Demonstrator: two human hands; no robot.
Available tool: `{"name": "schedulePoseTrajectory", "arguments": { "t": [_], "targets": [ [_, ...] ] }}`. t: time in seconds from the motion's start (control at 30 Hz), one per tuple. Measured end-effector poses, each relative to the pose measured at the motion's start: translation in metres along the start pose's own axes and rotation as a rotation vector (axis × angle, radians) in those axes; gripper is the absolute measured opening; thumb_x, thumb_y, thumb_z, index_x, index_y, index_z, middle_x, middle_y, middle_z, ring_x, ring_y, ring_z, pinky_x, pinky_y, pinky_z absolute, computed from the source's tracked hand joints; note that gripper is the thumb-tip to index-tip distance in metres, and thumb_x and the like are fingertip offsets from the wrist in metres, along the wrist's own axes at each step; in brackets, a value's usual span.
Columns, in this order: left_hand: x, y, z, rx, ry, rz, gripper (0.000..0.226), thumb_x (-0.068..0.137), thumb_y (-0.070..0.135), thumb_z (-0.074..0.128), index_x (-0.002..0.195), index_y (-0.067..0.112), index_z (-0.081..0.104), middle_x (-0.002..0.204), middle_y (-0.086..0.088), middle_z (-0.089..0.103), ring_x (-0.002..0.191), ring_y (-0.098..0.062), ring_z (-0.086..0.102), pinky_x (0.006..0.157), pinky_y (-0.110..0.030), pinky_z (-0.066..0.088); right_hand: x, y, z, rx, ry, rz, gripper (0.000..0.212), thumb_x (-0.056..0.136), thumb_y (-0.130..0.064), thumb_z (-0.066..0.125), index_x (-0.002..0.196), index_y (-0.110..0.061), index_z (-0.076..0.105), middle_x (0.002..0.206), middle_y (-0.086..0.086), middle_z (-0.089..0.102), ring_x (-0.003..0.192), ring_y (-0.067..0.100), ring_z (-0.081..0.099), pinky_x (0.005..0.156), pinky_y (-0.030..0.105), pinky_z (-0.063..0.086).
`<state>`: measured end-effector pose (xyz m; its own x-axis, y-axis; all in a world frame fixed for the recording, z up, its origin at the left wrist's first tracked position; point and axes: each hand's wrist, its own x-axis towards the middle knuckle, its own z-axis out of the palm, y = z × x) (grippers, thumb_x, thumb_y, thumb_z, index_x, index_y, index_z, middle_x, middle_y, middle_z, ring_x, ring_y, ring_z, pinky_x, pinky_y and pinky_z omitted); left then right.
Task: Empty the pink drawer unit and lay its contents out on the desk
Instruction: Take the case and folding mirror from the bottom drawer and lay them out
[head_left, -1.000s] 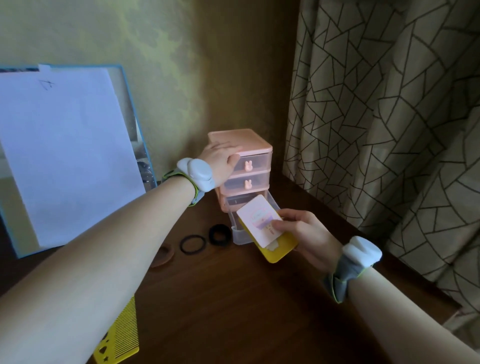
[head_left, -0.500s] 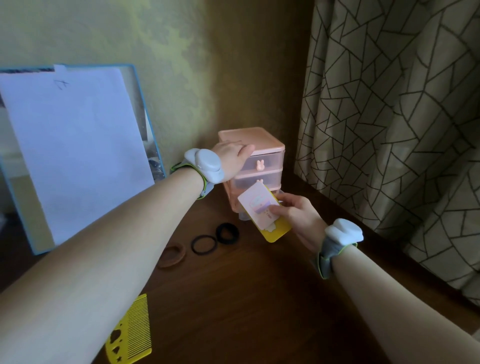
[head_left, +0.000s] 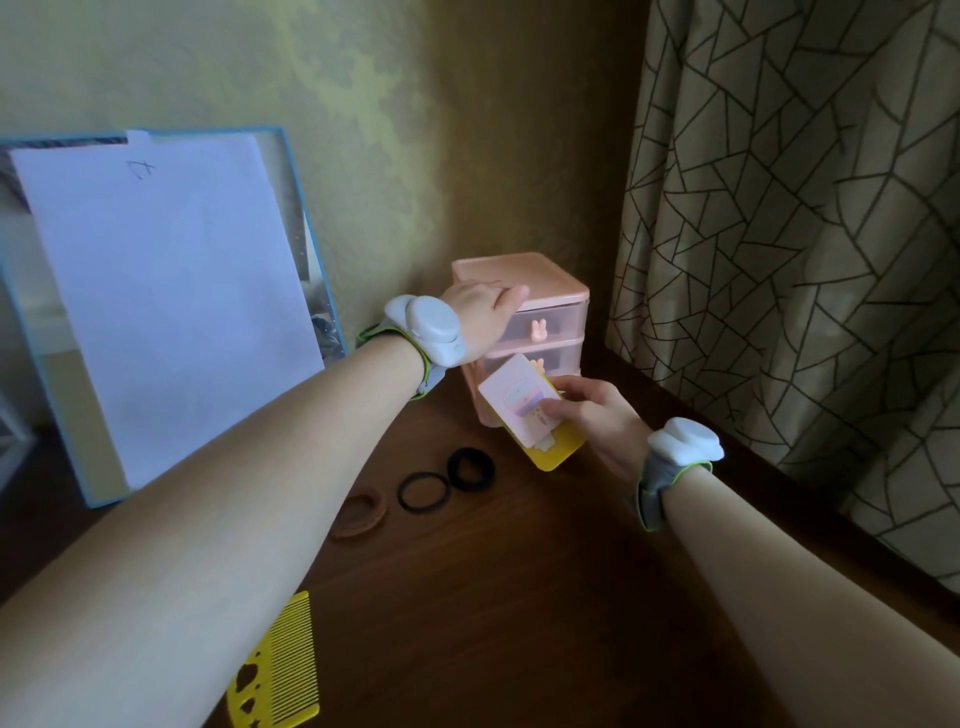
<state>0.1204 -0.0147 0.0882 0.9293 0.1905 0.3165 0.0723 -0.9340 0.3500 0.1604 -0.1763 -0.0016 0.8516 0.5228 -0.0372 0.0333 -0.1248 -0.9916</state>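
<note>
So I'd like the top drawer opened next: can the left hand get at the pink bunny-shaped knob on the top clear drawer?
Probably yes. The left hand rests open on the pink plastic drawer unit, its fingertips just above the pink bunny-shaped knob, with nothing between.

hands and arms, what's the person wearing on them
Both forearms are bare, with no sleeves. The left hand and right hand wear no gloves or rings that show. Each wrist carries a grey strap edged in bright green with a rounded white plastic pod on top: left band, right band.
</note>
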Motion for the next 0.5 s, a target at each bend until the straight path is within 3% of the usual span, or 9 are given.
{"name": "schedulePoseTrajectory", "arguments": {
  "t": [0.1,0.2,0.33,0.43,0.5],
  "targets": [
    [0.0,-0.001,0.001,0.009,0.009,0.003,0.048,0.105,0.035,0.027,0.118,0.006,0.064,0.123,-0.016,0.064,0.114,-0.032,0.054,0.086,-0.03,0.033,0.002,-0.001,0.001,-0.006,-0.022,-0.004,0.034,0.089,0.004,0.057,0.123,-0.001,0.061,0.092,0.008,0.063,0.083,0.019,0.063,0.076,0.028,0.054],
    [0.0,0.0,0.002,-0.01,0.003,0.004,0.047,0.105,0.033,0.028,0.115,0.005,0.064,0.12,-0.017,0.063,0.112,-0.032,0.054,0.08,-0.027,0.03,0.001,-0.001,0.001,-0.006,-0.02,-0.002,0.035,0.089,0.004,0.057,0.124,0.0,0.06,0.096,0.011,0.063,0.085,0.021,0.063,0.078,0.031,0.054],
    [-0.011,-0.001,0.001,-0.063,-0.011,0.068,0.041,0.105,0.024,0.032,0.129,0.002,0.057,0.138,-0.015,0.054,0.131,-0.03,0.043,0.097,-0.023,0.023,-0.007,-0.001,0.002,0.001,-0.01,0.001,0.035,0.09,0.004,0.057,0.125,0.002,0.059,0.092,0.011,0.062,0.085,0.024,0.062,0.077,0.033,0.053],
    [-0.034,-0.006,0.001,-0.114,0.185,0.082,0.039,0.101,0.025,0.046,0.135,0.008,0.054,0.146,-0.01,0.048,0.138,-0.024,0.036,0.109,-0.023,0.018,-0.023,0.002,0.005,0.019,-0.032,0.016,0.035,0.089,0.005,0.057,0.124,0.004,0.059,0.092,0.013,0.062,0.083,0.024,0.063,0.079,0.035,0.053],
    [-0.061,-0.012,-0.001,-0.176,0.353,0.041,0.034,0.096,0.024,0.055,0.127,0.009,0.061,0.138,-0.01,0.056,0.13,-0.023,0.045,0.108,-0.024,0.025,-0.037,0.002,0.01,0.061,-0.049,0.034,0.035,0.09,0.005,0.056,0.124,0.004,0.058,0.096,0.016,0.063,0.085,0.026,0.063,0.084,0.039,0.051]
  ]
}}
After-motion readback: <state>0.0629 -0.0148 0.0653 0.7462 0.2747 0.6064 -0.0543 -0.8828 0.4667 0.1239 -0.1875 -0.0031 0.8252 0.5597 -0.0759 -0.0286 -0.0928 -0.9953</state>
